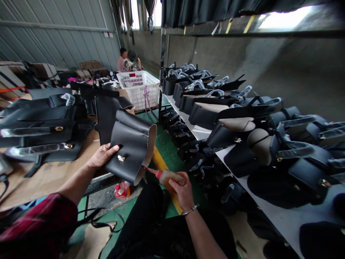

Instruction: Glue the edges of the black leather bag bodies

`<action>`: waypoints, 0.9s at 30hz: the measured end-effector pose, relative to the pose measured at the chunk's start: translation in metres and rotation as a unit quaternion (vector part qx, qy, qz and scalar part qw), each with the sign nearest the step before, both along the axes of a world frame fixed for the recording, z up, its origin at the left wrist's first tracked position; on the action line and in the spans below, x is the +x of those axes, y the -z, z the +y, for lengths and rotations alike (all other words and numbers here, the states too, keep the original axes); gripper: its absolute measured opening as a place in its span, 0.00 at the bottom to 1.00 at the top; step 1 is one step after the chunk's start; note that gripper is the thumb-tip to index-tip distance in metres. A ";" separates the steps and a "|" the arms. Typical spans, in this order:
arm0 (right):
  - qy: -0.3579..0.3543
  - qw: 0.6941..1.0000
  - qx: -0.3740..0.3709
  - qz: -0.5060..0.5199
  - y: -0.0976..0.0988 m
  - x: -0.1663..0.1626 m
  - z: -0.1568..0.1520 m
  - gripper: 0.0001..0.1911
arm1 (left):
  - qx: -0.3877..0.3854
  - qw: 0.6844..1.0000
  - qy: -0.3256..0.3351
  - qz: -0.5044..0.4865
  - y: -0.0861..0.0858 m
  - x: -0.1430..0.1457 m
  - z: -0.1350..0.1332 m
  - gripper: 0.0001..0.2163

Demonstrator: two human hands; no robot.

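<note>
My left hand [105,155] grips the side of a black leather bag body [129,144], thumb on its front near a small gold clasp [121,158]. The bag's open edge, with its tan inner side showing, faces right. Closed around a squeeze bottle of amber glue [169,178] is my right hand [183,190]. The bottle's red nozzle [154,171] points left, its tip at or close to the bag's lower open edge; I cannot tell whether they touch.
On the left, a cardboard-covered table [54,180] bears black bag pieces [48,111]. A rack [275,219] of black bags runs along the right. A white plastic basket [141,90] stands ahead, people [129,62] beyond it. A red bottle [122,190] sits below the table.
</note>
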State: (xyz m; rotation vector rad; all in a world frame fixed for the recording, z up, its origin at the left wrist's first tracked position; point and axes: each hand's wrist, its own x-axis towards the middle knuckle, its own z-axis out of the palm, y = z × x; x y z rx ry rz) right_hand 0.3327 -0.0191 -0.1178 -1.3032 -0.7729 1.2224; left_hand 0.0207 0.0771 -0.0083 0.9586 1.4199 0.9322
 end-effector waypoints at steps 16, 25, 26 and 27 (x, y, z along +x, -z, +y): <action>0.020 1.000 -0.012 0.000 -0.005 0.001 -0.009 0.22 | -0.010 0.999 -0.031 -0.032 0.004 -0.001 -0.008 0.26; 0.013 0.999 -0.019 -0.024 -0.003 -0.002 -0.004 0.21 | -0.016 0.999 -0.035 0.031 -0.015 -0.001 -0.027 0.27; 0.009 0.999 -0.015 -0.028 -0.002 -0.002 -0.004 0.21 | -0.015 0.999 -0.030 0.038 -0.017 -0.001 -0.028 0.27; 0.008 0.999 -0.013 -0.035 -0.002 -0.002 -0.004 0.21 | -0.015 0.999 -0.025 0.041 -0.018 0.000 -0.029 0.26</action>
